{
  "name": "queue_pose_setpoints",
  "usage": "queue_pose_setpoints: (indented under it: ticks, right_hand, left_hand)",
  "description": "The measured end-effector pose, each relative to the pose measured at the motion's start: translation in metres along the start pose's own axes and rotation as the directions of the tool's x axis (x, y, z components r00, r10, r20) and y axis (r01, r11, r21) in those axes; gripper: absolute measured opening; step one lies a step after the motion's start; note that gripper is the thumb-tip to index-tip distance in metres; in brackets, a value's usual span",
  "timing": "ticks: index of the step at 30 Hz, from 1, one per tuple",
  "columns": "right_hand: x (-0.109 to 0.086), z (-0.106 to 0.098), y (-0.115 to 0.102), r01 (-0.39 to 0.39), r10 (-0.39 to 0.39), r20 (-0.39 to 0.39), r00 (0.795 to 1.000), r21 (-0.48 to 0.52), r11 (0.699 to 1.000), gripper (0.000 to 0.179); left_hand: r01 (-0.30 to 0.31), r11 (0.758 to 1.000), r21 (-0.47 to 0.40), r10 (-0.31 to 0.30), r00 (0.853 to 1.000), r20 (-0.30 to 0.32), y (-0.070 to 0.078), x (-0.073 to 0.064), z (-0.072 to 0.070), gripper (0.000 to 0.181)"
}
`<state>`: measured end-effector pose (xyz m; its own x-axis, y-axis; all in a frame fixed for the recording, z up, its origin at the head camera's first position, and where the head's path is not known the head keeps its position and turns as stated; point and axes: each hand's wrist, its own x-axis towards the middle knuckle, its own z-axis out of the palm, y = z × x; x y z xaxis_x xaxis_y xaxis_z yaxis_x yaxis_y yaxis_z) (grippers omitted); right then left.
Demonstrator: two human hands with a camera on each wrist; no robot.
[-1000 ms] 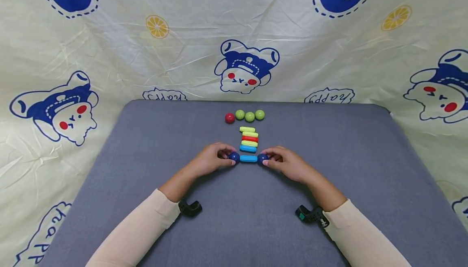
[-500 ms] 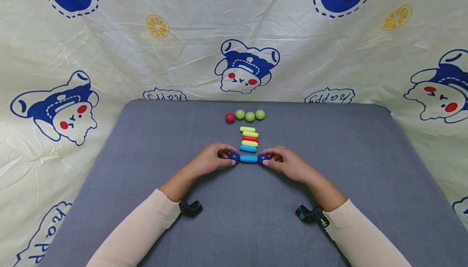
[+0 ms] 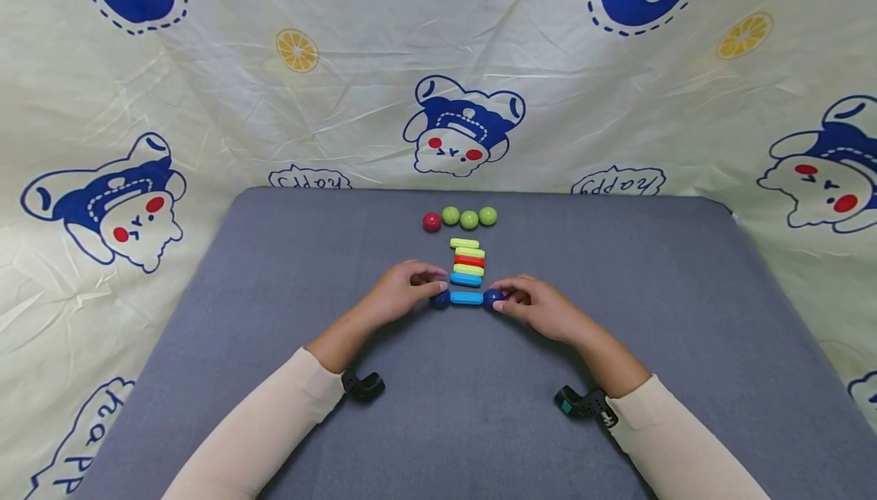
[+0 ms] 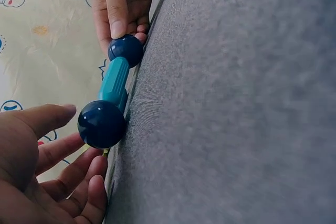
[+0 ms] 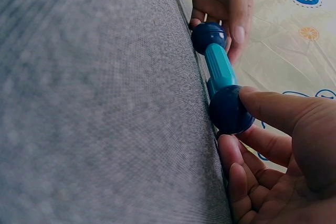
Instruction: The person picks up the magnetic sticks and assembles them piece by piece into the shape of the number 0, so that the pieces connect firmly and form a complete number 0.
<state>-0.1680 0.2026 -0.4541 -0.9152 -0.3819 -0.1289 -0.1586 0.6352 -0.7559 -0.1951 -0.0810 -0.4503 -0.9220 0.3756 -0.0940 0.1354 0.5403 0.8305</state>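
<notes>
A light-blue ribbed rod (image 3: pixel 467 298) lies crosswise on the table, a dark-blue ball at each end. My right hand (image 3: pixel 541 308) pinches the right dark-blue ball (image 5: pixel 231 109) between thumb and index finger. Around the left dark-blue ball (image 4: pixel 102 124) my left hand (image 3: pixel 400 292) is spread: its thumb (image 4: pixel 50 115) stands off the surface and the fingers reach behind the ball. Just beyond the rod sits a column of short rods: a blue rod (image 3: pixel 466 280), a red rod (image 3: pixel 469 261) and several yellow ones (image 3: pixel 464 243).
Farther back, a red ball (image 3: pixel 432 222) and three green balls (image 3: pixel 469 220) form a row near the far edge of the grey table (image 3: pixel 308 241). A printed cloth (image 3: pixel 370 119) hangs behind it. Each wrist wears a black camera band (image 3: pixel 363 386).
My left hand has let go of the left ball, its thumb and fingers spreading and rising a little. The right hand keeps its pinch, and the rod and balls stay in place.
</notes>
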Motion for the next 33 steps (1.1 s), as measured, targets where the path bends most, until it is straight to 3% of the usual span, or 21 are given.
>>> queue_pose_setpoints:
  ticks: [7,16,33]
  right_hand:
    - [0.001,0.0,0.0,-0.009,0.009,0.006,1.0,-0.002,1.0,0.036]
    - [-0.001,-0.001,-0.001,0.004,-0.004,0.008,1.0,0.002,1.0,0.037]
    - [0.0,-0.001,0.0,0.007,-0.007,0.011,1.0,0.008,1.0,0.036]
  left_hand:
    - [-0.007,1.0,-0.01,0.007,1.0,0.0,0.0,0.014,0.002,0.024]
    - [-0.021,0.999,0.029,0.02,0.998,0.061,0.004,0.028,0.003,0.022]
    - [-0.085,0.99,0.115,0.077,0.994,0.073,0.008,0.036,0.007,0.016]
